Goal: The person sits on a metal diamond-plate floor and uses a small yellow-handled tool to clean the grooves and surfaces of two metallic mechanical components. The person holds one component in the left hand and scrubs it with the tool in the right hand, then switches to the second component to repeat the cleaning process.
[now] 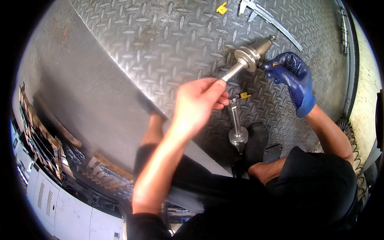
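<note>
Grey diamond-tread plate makes up the floor here, with a white cabinet well off to the left of the person's grips. The left grip, a bare hand, is pinching the slender end of a steel tapered tool holder between thumb and fingers; the holder slants away from it, up to the right, its flange and taper lying beyond. The right grip, in a blue glove, is curled just beside that flange. I spot a bit of orange at its fingertips, but I can't tell whether it's pinching anything. Just beyond the right grip lies a vernier caliper, and farther out to its left a yellow-handled key. A second yellow key sits just right of the left grip, with another tool holder on the body side of it, near a dark shoe.
</note>
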The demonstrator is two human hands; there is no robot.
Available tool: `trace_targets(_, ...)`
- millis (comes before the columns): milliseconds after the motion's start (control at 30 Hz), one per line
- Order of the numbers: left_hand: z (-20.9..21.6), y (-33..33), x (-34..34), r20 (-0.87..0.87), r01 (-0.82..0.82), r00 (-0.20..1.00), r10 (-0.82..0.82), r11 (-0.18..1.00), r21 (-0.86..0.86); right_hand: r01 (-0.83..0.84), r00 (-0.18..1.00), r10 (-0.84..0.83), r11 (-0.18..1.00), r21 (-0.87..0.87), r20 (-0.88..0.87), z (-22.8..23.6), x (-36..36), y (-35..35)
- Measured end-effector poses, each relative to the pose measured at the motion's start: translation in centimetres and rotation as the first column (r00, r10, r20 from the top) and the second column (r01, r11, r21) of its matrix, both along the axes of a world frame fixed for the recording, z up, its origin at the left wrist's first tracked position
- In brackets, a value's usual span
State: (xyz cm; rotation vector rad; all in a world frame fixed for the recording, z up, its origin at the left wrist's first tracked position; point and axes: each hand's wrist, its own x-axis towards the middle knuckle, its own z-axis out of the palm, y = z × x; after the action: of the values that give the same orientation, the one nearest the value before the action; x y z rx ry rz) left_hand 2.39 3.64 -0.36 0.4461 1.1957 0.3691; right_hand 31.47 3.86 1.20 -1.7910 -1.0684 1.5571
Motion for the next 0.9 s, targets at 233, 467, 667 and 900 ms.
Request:
trace_targets(233,-1.2,-0.3,-0.6,-0.656,0.562,0.754,0.041,0.477,0.676,0.155,0.985,-0.167,0.972,-0.179,-0.052,0.7,-1.2,-0.4)
trace_targets(467,-1.7,-1.0,0.0,-0.576,0.444,0.813,0.081,0.554,0.704,0.111,0.985,-0.134,0.973,-0.2,-0.107,-1.3,-0.8,-1.0)
trace_targets(667,-1.0,-0.6,0.1,-0.556,0.42,0.831,-0.009,0.666,0.616,0.029,0.998,-0.038,0.985,-0.171,-0.05,-0.6,-0.8,-0.6)
trace_targets(900,-0.1,-0.4,0.3,-0.493,0.343,0.87,-0.022,0.746,0.571,0.005,0.999,-0.007,0.999,-0.046,-0.05,0.5,-1.5,-0.5)
